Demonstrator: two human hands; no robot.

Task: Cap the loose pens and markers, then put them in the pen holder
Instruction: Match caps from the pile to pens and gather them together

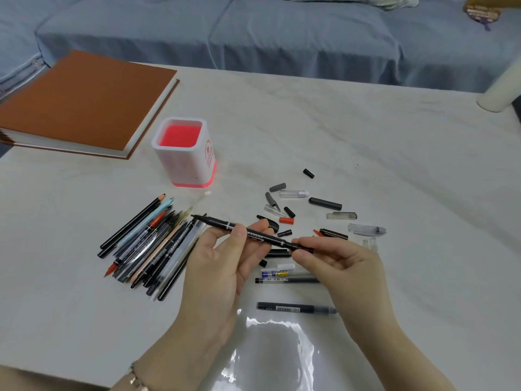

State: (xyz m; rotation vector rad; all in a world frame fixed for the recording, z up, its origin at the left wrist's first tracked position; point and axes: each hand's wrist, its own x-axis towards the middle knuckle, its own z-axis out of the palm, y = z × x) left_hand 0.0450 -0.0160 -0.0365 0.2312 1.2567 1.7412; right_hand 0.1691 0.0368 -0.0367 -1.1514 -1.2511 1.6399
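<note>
Right hand (338, 266) over hidden marker (218, 221) end

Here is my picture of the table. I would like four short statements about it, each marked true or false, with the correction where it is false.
1. The left hand and the right hand both hold one black marker. True.
2. The pen holder is full of pens. False: no pen shows inside it.
3. The brown book lies closed on the table. True.
4. The pile of pens lies to the right of both hands. False: it lies to their left.
</note>
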